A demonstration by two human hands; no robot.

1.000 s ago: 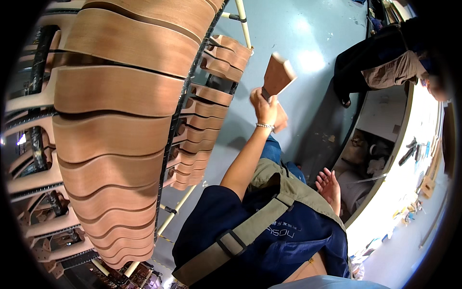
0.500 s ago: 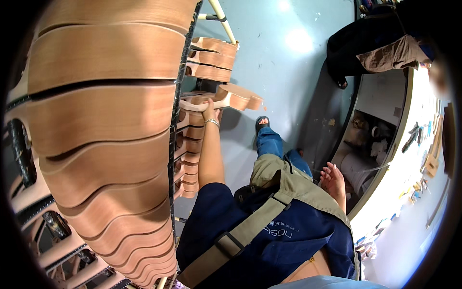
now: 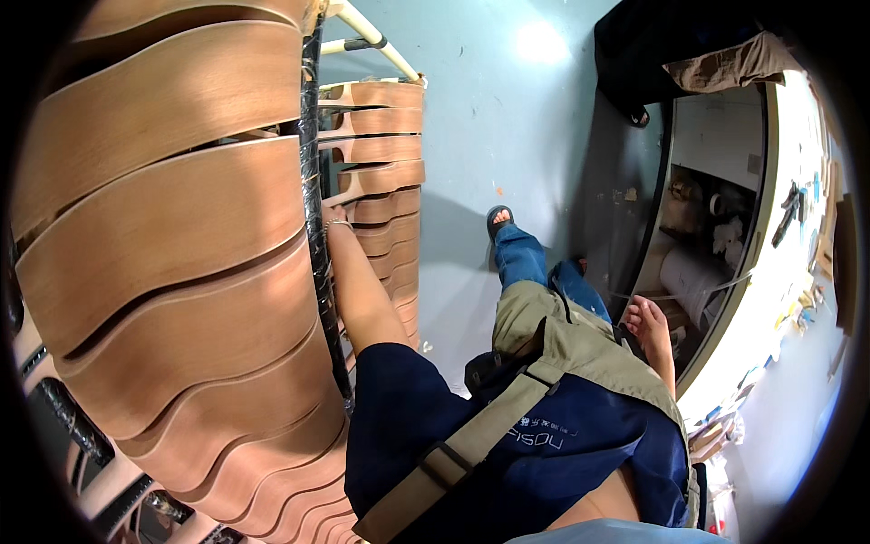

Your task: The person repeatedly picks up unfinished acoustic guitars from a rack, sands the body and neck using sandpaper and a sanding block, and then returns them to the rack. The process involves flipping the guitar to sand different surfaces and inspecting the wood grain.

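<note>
My left hand reaches to the rack on the left, partly hidden by a black-wrapped post. Its fingers close around the pale neck of an unfinished wooden guitar, whose curved body sits level in the row of similar guitars. Contact at the fingertips is mostly out of sight. By my right hip, my right hand hangs with loosely bent fingers, partly apart, holding nothing.
A large stack of brown guitar bodies fills the near left. Cream rack tubing stands beyond. To the right are a workbench with tools on top and a cabinet holding a white roll. A person in dark clothes stands far right.
The guitar in my left hand has moved left into the rack and lies in line with the others, where before it stuck out over the floor. My right hand's fingers have curled more.
</note>
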